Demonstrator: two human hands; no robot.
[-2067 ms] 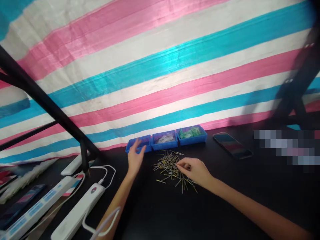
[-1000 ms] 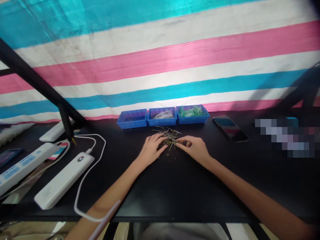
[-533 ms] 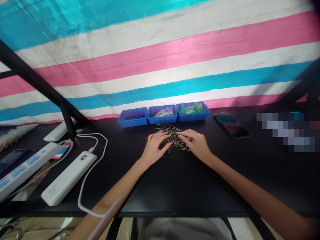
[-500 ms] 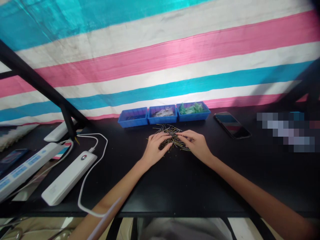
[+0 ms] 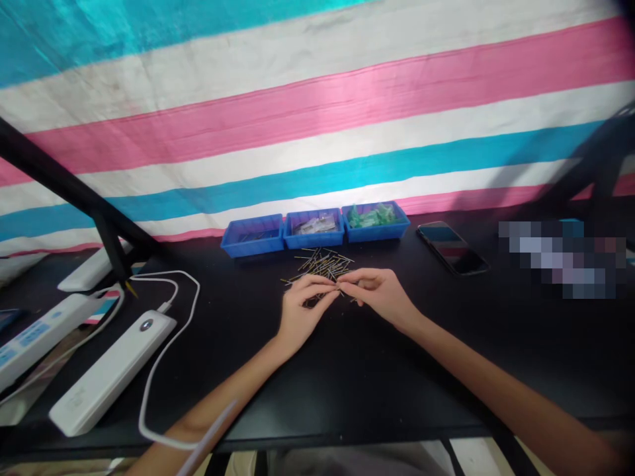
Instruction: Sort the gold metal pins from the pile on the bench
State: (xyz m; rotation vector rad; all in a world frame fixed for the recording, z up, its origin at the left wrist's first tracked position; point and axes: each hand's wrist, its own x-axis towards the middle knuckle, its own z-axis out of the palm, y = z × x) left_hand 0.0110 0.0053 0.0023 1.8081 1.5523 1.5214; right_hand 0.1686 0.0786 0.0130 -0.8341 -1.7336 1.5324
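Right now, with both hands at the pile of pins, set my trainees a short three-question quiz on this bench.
1. True or false: the left hand and the right hand meet fingertip to fingertip over the pile of metal pins.
2. How many blue trays stand in the row behind the pile?
3. Which tray holds the green parts: A left, B middle, C right?

Key: 1 true. 2 three. 3 C.

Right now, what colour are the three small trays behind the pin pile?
Blue, all three trays, clearest in the head view.
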